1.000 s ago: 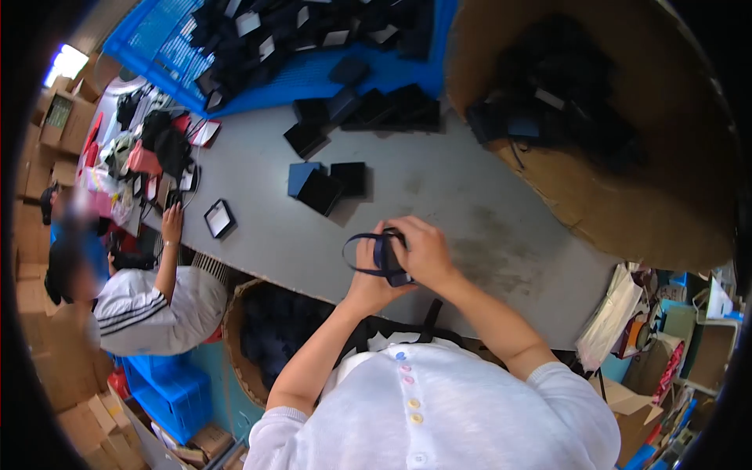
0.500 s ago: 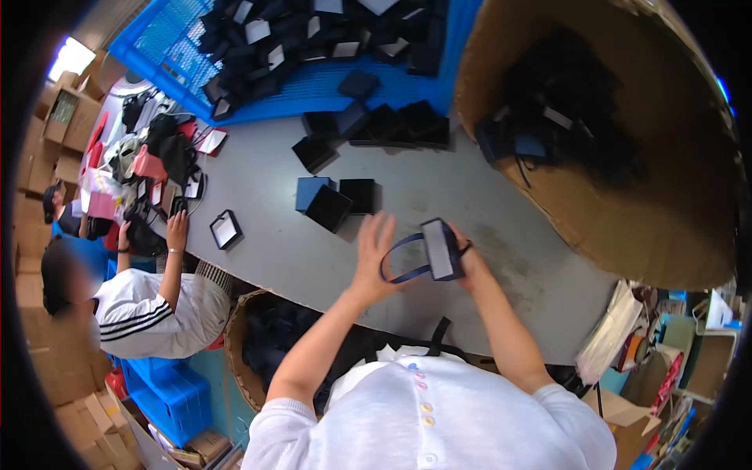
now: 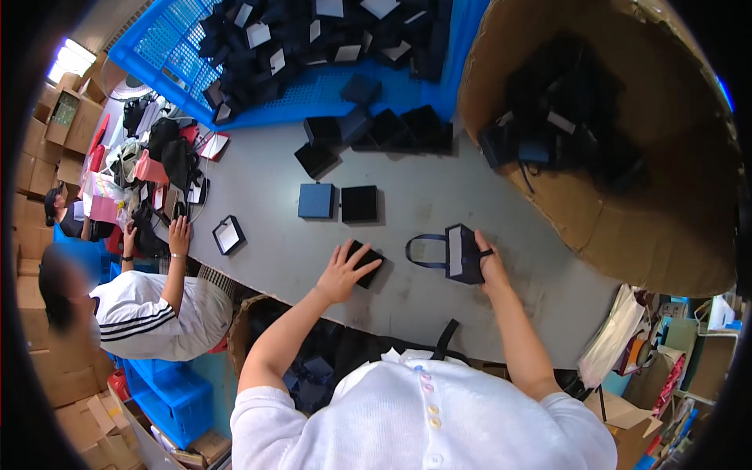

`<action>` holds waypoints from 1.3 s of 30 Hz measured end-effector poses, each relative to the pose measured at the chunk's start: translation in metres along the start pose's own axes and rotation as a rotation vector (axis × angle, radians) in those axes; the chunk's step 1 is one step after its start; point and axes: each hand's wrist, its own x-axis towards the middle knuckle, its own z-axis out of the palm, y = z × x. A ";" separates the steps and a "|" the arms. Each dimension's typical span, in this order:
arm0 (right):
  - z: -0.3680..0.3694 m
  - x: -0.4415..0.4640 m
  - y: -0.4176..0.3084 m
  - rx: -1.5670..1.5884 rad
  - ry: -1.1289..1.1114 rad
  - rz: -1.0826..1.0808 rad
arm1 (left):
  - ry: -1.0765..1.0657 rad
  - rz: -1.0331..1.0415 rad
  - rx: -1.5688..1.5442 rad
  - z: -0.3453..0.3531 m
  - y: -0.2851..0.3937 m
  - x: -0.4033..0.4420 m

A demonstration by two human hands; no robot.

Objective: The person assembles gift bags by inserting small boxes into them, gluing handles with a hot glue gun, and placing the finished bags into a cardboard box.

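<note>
My left hand [image 3: 342, 276] lies over a small black box [image 3: 370, 270] on the grey table, its fingers gripping the box from above. To the right, my right hand [image 3: 492, 262] holds a small dark navy gift bag [image 3: 468, 254] by its side. The bag has a pale panel facing left, and a ribbon handle loops out toward my left hand. Beyond my left hand, a blue box [image 3: 316, 200] and an open-looking black box [image 3: 359, 204] sit side by side. My right fingertips are partly hidden behind the bag.
A blue crate [image 3: 290, 106] full of dark boxes or bags stands at the back, with several boxes before it. A large cardboard box [image 3: 627, 243] is at right. A small tray-like box [image 3: 229, 235] lies at left, near a co-worker [image 3: 160, 313].
My left hand has come down onto the black box, which has moved toward me, away from the blue box. My right hand has shifted slightly right and nearer with the gift bag.
</note>
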 end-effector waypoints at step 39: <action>0.026 -0.029 -0.008 -0.466 -0.218 -0.303 | 0.146 -0.235 -1.060 -0.110 0.094 0.076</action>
